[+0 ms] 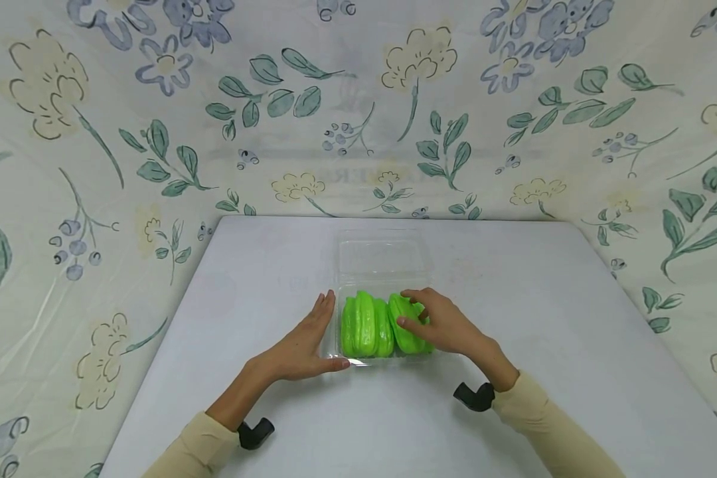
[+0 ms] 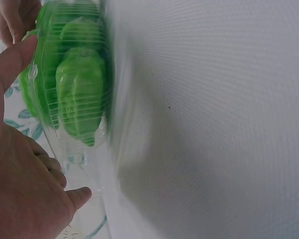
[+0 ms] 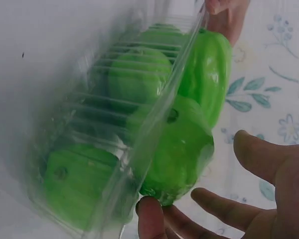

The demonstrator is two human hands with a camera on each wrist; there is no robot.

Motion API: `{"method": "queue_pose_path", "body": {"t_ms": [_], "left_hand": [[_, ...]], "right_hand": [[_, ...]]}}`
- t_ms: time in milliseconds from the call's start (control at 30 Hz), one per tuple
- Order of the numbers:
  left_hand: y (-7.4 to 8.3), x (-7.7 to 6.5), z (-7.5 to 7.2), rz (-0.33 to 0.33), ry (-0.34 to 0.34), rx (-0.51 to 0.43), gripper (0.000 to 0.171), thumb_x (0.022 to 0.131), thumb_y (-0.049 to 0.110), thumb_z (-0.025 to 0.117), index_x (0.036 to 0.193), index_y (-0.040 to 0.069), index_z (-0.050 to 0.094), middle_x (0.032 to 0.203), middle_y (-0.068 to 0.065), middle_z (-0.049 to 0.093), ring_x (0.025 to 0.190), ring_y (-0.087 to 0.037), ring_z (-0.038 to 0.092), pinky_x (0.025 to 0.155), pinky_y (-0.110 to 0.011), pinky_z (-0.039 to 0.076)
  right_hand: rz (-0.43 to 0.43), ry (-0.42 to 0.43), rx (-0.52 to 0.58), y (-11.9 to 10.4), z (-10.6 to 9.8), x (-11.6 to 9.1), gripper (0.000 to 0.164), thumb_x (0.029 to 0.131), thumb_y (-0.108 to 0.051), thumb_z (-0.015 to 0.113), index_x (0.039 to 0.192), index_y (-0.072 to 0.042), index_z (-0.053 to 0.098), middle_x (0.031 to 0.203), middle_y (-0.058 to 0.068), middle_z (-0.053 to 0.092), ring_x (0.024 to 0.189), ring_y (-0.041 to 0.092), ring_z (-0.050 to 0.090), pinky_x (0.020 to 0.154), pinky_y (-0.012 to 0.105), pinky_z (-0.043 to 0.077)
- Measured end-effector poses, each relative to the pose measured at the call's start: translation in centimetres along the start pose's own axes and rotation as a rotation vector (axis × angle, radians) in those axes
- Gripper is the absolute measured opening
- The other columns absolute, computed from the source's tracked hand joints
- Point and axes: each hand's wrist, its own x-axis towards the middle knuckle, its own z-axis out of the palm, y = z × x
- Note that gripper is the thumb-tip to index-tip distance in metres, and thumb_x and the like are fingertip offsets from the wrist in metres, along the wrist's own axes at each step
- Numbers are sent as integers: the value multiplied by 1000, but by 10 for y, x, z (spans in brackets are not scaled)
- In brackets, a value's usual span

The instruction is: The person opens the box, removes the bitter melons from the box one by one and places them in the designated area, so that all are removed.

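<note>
A clear plastic clamshell box [image 1: 336, 332] lies on the table with its lid [image 1: 382, 255] folded back, away from me. Several bright green, ribbed, glossy vegetables [image 1: 366, 325] fill its base side by side; their exact kind is unclear. Along the box's left wall my left hand [image 1: 301, 345] is spread, fingers straight and thumb across the front rim. Over the right end, my right hand [image 1: 445, 322] bends loosely above a tilted green vegetable [image 3: 177, 149]. In the right wrist view its fingertips [image 3: 150, 211] are at the vegetable's end, while the thumb stands apart.
The box stands mid-table on a white table [image 1: 263, 265]. Floral cloth [image 1: 346, 99] hangs behind and at both sides. Black wrist mounts [image 1: 475, 397] protrude below both wrists.
</note>
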Motion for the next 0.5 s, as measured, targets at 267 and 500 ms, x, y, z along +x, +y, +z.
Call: {"method": "queue_pose_path", "body": {"t_ms": [267,500], "left_hand": [[0,1,0,-24,-10,-1,120,80,60,70,156,1,-1,163,-9,-4,149,-22,-5,116,-47,17],[-2,0,2,-20,-10,-2,120,80,64,68,157,2,-2,163,-8,-5,148,-21,-7,116,-46,16]], "right_hand": [[48,25,-18,-7,8,-1,62,87,-30,76,137,1,54,126,21,55,89,23,60,74,36,53],[79,48,-31,-8,11,0,61,86,-26,78,136,0,55,126,20,56,86,21,59,71,33,52]]}}
